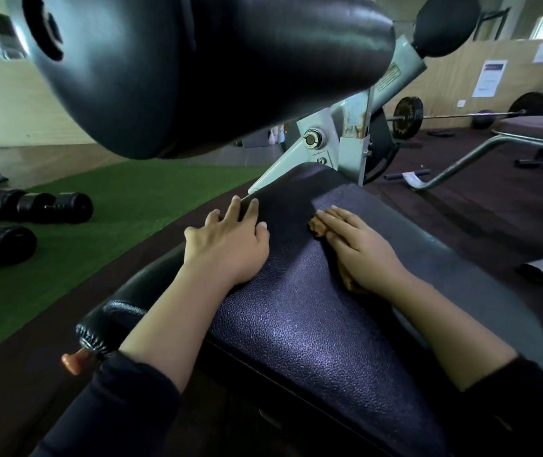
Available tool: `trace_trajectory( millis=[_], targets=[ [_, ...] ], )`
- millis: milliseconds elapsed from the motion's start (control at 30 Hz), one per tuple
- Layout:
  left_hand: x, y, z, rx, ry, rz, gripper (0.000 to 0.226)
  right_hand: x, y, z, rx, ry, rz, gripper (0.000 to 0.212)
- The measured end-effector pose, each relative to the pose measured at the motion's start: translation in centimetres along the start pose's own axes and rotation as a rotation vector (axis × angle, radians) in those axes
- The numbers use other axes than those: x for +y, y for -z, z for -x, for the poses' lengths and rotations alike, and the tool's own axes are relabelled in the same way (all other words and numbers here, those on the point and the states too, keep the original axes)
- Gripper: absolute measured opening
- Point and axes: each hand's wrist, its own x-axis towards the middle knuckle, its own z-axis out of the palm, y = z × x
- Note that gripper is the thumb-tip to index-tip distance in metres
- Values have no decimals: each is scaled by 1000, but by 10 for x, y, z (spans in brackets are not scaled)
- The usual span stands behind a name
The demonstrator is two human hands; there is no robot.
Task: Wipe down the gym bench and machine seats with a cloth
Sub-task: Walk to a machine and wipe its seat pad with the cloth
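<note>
A dark padded machine seat (300, 311) with a pebbled surface runs from the bottom of the head view up to the grey metal frame. My left hand (230, 242) lies flat on the seat's left side, fingers spread, holding nothing. My right hand (359, 245) presses flat on a small brown cloth (317, 226), most of it hidden under the palm and fingers; brown edges show at the fingertips and near the wrist. A large black roller pad (197, 67) hangs just above and beyond both hands.
Grey machine frame with a pivot bolt (313, 140) stands behind the seat. Black dumbbells (29, 206) lie on green turf at left. At right are a flat bench (540, 127) and a loaded barbell (408, 117). An orange knob (74, 359) sticks out below the seat's left side.
</note>
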Motion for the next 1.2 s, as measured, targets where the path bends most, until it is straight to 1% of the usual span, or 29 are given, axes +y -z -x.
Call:
trace_trajectory(
  millis=[100,167,367,467,600,700,767,800,867,900,967,1000,1067,1167,1200],
  targets=[
    [12,0,-12,-37,-29,-37,57,-1,0,-7,71,21,-109,36],
    [22,-1,-25,-50,-36,-41,58,-2,1,-4,113,48,-128,34],
    [30,-5,-54,-21,-47,26,56,-1,-4,-10,-12,100,-75,39],
    [28,-7,-62,12,-44,77,52,-3,-8,-39,-58,124,-67,39],
    [28,-7,-66,46,-28,110,48,-10,-18,-99,-108,154,-102,35],
    [28,-8,-66,49,-19,99,53,-3,-18,-147,-165,114,-117,33],
    [28,-8,-66,53,-19,93,54,15,-16,-168,-131,45,-126,32],
    [28,-8,-65,55,-18,91,54,26,-14,-174,-105,29,-86,32],
    [28,-7,-64,50,-18,85,53,49,-10,-175,-29,10,55,33],
    [28,-7,-64,44,-18,82,53,57,-7,-171,25,32,122,33],
    [29,-7,-63,33,-19,80,54,70,-7,-159,91,152,210,33],
    [29,-7,-63,30,-21,77,55,69,-4,-147,83,159,264,34],
    [30,-7,-63,30,-26,71,56,58,-6,-125,20,103,247,36],
    [31,-6,-64,33,-31,82,56,28,-15,-122,10,190,180,36],
    [31,-7,-63,39,-32,79,56,19,-18,-130,-17,238,154,35]
  ],
)
